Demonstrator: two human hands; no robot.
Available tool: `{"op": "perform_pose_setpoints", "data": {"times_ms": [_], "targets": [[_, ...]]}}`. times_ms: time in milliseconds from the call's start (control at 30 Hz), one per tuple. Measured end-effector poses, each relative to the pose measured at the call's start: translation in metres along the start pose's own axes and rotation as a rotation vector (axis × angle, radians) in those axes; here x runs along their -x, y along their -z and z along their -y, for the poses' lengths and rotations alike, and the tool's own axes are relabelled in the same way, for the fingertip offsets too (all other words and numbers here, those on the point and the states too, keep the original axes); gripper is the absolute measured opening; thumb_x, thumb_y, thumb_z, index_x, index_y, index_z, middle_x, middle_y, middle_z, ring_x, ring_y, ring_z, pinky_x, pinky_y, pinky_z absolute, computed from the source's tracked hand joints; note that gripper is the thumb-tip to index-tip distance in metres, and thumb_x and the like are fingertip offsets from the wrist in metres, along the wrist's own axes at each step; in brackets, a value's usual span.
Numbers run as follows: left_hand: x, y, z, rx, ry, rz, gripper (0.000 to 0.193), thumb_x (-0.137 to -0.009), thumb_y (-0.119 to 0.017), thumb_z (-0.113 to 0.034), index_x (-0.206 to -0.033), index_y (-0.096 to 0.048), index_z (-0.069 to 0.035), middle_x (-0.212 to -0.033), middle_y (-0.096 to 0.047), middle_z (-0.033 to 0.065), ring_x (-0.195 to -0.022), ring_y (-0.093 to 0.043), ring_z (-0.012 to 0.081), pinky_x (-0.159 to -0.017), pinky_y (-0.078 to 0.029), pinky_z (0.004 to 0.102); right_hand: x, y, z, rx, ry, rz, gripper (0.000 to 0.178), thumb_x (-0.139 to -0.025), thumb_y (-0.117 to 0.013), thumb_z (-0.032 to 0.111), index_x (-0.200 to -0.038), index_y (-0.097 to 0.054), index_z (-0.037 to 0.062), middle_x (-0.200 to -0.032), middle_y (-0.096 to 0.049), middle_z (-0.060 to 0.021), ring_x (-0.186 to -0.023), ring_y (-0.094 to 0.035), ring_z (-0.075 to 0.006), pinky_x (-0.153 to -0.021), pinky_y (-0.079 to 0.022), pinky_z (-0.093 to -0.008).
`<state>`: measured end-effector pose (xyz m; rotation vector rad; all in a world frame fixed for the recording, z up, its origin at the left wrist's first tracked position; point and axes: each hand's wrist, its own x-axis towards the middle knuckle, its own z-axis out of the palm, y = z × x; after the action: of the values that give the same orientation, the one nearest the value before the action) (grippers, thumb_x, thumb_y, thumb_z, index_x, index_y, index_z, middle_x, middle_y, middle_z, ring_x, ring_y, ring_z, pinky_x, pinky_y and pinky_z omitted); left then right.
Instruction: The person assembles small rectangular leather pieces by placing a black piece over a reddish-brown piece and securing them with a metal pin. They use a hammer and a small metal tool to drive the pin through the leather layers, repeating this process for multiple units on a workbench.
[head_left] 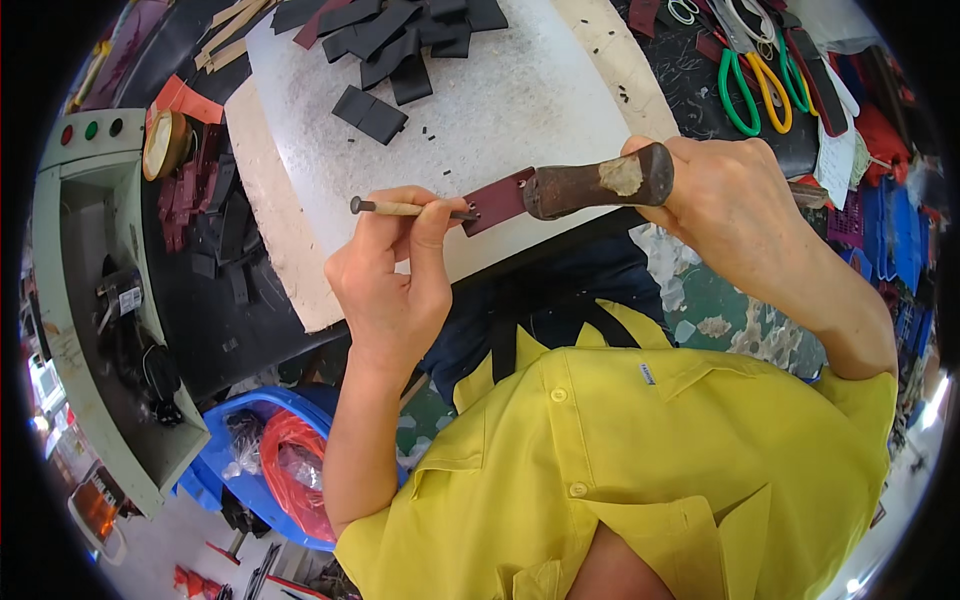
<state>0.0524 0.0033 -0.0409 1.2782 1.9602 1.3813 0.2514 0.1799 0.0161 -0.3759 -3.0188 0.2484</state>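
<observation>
My left hand (392, 275) is closed around a slim hole punch (398, 208) with a pale wrapped shaft and a flat metal head. The punch lies slanted, its tip at the end of a maroon leather strip (500, 203) that shows small holes near that tip. In my right hand (722, 195) is a hammer with a dark, worn head (598, 185), its handle hidden by my fingers. The hammer head covers the strip's right end in this view; I cannot tell whether they touch. Both hands are over the near edge of the white work sheet (310, 110).
Black strips (370, 115) are piled at the back of the sheet, with tiny black bits around. Maroon pieces (185, 200) and a round container (167, 145) lie left, beside a grey metal box (85, 240). Scissors (768, 90) lie back right. A blue basin (240, 480) stands lower left.
</observation>
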Motion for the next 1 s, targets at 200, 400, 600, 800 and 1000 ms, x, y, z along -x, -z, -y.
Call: {"op": "perform_pose_setpoints", "data": {"times_ms": [200, 400, 600, 800, 1000], "targets": [[0.0, -0.002, 0.003, -0.183, -0.124, 0.005, 0.007, -0.096, -0.062, 0.0, -0.094, -0.058, 0.006, -0.087, -0.071, 0.0117, -0.077, -0.072, 0.0166, -0.07, -0.059, 0.0265, 0.001, 0.001, 0.001, 0.009, -0.001, -0.004, 0.021, -0.079, -0.068, 0.008, -0.088, -0.049, 0.0075, -0.059, -0.054, -0.0101, -0.056, -0.061, -0.0312, -0.045, -0.045, -0.0403], [0.001, -0.004, -0.001, -0.388, -0.304, -0.002, 0.011, -0.089, -0.068, 0.003, -0.088, -0.057, 0.004, -0.083, -0.069, 0.0111, -0.065, -0.071, 0.0184, -0.057, -0.054, 0.0261, 0.001, 0.001, 0.002, 0.002, 0.022, -0.023, 0.021, -0.08, -0.068, 0.008, -0.089, -0.05, 0.0074, -0.06, -0.055, -0.0107, -0.057, -0.062, -0.032, -0.047, -0.046, -0.0414], [0.001, -0.01, -0.007, -0.502, -0.421, -0.036, 0.014, -0.086, -0.071, 0.0, -0.086, -0.056, 0.0, -0.08, -0.068, 0.0092, -0.056, -0.063, 0.0271, -0.05, -0.048, 0.0332, -0.01, 0.02, -0.004, -0.086, 0.0, -0.123, 0.021, -0.081, -0.071, 0.013, -0.09, -0.054, 0.0073, -0.063, -0.06, -0.014, -0.059, -0.062, -0.0339, -0.051, -0.047, -0.0424], [0.003, -0.011, -0.006, -0.507, -0.388, -0.014, 0.015, -0.088, -0.07, -0.005, -0.085, -0.055, -0.001, -0.071, -0.064, 0.0116, -0.058, -0.064, 0.0306, -0.05, -0.05, 0.0364, -0.029, 0.074, 0.018, -1.153, 0.049, -0.609, 0.011, -0.094, -0.066, 0.016, -0.091, -0.064, 0.0056, -0.067, -0.06, -0.0031, -0.055, -0.053, -0.0079, -0.048, -0.039, -0.0259], [0.002, -0.011, -0.006, -0.507, -0.367, -0.02, 0.016, -0.09, -0.068, -0.006, -0.083, -0.054, -0.002, -0.071, -0.064, 0.0108, -0.057, -0.063, 0.031, -0.047, -0.048, 0.0372, -0.022, 0.039, -0.006, -0.012, -0.061, -0.147, 0.021, -0.082, -0.072, 0.014, -0.092, -0.055, 0.0061, -0.067, -0.063, -0.0148, -0.064, -0.065, -0.0346, -0.055, -0.049, -0.0459]]}}
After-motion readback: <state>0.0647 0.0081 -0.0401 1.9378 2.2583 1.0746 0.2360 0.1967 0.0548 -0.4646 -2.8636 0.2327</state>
